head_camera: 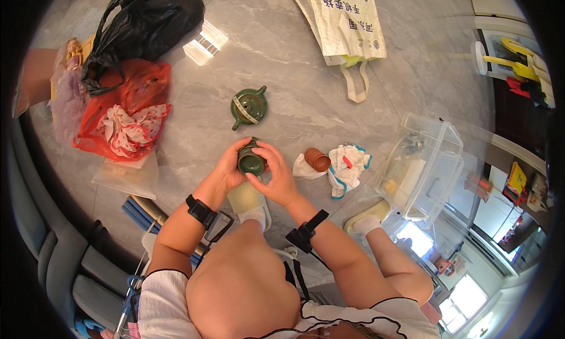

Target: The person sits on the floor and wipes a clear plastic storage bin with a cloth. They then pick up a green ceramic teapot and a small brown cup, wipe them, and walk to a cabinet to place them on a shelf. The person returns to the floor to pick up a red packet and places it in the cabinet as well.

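Note:
A stack of small green glazed cups [251, 163] is held between both hands above the floor. My left hand [231, 164] grips its left side, and my right hand [276, 173] has its fingers round the right side. Just beyond them a green teapot [249, 106] stands on the floor with a pale strip across its lid. To the right, a stack of brown cups [317, 159] lies on its side on a white cloth [304, 169]. Beside it is a crumpled white cloth with teal edging [348, 167], a small red piece on top.
A black plastic bag [150, 25], a red bag [128, 105] with dotted cloth and a doll [73, 54] are at the left. A printed tote bag [348, 25] lies at the far side. A clear plastic box [419, 171] stands at the right. A grey sofa [57, 250] borders the left.

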